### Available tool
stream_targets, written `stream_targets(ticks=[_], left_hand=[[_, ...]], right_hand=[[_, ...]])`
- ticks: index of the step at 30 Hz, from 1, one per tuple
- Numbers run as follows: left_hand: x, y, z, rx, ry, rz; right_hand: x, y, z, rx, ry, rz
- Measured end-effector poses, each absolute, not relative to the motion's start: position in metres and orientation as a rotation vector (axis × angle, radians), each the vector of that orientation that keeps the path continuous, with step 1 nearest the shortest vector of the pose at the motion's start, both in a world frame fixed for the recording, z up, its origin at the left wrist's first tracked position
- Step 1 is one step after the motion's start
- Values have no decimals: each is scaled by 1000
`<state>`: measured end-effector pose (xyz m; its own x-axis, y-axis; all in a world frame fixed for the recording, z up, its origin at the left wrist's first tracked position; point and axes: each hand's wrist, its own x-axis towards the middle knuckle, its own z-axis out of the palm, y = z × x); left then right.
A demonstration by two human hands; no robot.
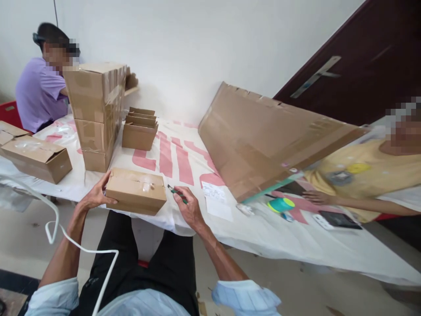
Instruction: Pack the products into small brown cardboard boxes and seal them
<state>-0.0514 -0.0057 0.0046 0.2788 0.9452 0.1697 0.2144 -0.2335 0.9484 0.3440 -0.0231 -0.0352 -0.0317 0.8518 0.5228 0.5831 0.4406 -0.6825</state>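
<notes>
And the left hand (96, 193), spread wide, clasps 1 end of the closed brown rectangular cardboard box (134, 191) at the white-covered worktop's (279, 239) near edge! Right hand (188, 205) curls round what looks like a slim green-and-black cutter (171, 189), just beside it. Apparently the steadying step; any cut calls for fingers clear.

From my remote seat I see both forearms (219, 253) reaching forward, left hand (95, 194) gripping wide, right hand (188, 209) curled.
</notes>
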Motion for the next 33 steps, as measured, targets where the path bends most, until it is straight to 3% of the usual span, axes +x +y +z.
stream_targets(ticks=[18, 33], left_hand=[[-5, -33, -18, 1710, 1074, 1040], [25, -59, -5, 1763, 1148, 1124]], right_hand=[[323, -43, 29, -1079, -2009, 173], [344, -39, 4, -1183, -1706, 315]])
